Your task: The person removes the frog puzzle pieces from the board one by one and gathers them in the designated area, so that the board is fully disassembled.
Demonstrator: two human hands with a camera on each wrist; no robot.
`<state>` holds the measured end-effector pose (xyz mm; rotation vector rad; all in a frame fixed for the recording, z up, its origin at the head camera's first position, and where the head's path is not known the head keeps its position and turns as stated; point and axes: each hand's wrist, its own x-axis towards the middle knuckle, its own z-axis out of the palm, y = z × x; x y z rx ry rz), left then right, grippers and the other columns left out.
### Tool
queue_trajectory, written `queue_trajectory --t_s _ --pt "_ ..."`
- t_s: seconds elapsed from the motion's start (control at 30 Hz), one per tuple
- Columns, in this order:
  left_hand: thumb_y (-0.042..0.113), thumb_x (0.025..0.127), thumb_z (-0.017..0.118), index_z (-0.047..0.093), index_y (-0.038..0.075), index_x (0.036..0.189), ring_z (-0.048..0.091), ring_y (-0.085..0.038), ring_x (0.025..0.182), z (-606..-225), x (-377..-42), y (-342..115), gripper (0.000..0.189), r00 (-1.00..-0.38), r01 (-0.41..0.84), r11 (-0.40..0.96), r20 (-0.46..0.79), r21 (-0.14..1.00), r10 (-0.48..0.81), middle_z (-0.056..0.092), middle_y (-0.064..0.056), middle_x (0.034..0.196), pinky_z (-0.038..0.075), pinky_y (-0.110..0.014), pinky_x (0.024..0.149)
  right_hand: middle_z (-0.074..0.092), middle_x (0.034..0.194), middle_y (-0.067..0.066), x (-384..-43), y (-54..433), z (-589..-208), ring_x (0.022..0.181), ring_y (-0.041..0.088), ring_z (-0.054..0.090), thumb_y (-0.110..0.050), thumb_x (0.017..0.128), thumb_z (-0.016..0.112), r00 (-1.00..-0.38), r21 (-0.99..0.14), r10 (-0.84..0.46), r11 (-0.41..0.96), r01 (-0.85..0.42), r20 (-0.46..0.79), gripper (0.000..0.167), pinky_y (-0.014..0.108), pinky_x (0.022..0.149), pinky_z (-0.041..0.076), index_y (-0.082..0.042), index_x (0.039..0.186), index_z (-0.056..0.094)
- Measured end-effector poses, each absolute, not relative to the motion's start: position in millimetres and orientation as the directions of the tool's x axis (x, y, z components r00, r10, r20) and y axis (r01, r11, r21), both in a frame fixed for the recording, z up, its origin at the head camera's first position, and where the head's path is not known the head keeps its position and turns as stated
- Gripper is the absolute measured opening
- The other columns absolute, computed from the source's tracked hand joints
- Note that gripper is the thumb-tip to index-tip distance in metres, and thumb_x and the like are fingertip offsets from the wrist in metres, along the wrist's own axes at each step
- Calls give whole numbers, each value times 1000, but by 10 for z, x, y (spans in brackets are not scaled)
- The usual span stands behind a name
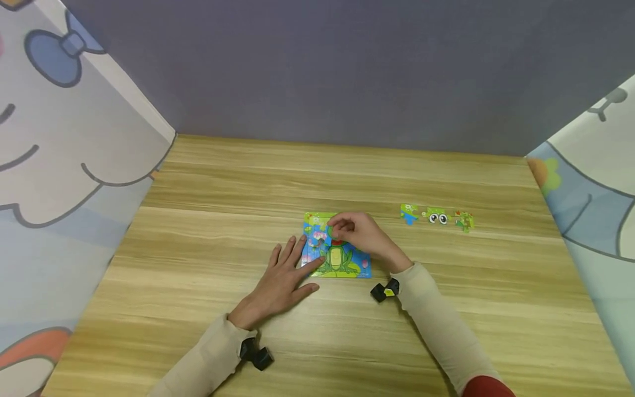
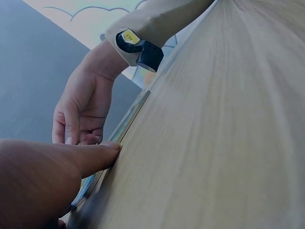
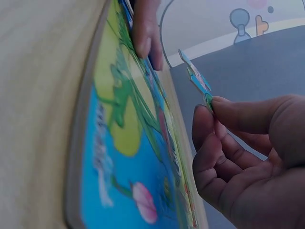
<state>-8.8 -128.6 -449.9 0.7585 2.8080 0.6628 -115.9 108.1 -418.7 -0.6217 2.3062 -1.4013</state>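
A frog jigsaw puzzle [image 1: 364,267] in a flat tray lies on the wooden table, its lower part showing a green frog's body on blue. Between thumb and forefinger, my right hand [image 1: 362,234] pinches a puzzle piece [image 3: 199,81], raised just above the board in the right wrist view. Spread fingers of my left hand [image 1: 283,281] rest on the puzzle's left side, and its thumb lies by the near edge. Part of the puzzle's upper right is hidden under my right hand.
Right of the board lie three loose places of pieces: a green-and-blue piece [image 1: 409,213], a piece with two eyes [image 1: 437,216] and a green flowery piece [image 1: 464,220]. A grey panel [image 1: 347,77] stands along the table's far edge, with cartoon-printed walls at both sides.
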Motion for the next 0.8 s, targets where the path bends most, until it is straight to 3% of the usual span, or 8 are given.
queue_trajectory --t_s 0.37,0.8 --pt "47 101 53 46 29 151 5 -42 157 -4498 -90 -1279 54 -861 433 776 -44 457 507 7 -18 169 10 -69 121 70 105 18 -1179 1293 -4177 93 22 65 -7 96 66 -841 -896 -534 412 -164 -91 22 22 80 53 1 116 69" --pt "48 101 53 46 30 151 7 -41 157 -4503 -92 -1281 54 -862 442 780 -31 443 506 9 -19 169 10 -68 121 70 108 20 -1154 1664 -4214 93 20 64 -5 96 65 -874 -879 -466 465 -106 -141 24 18 76 53 3 118 68"
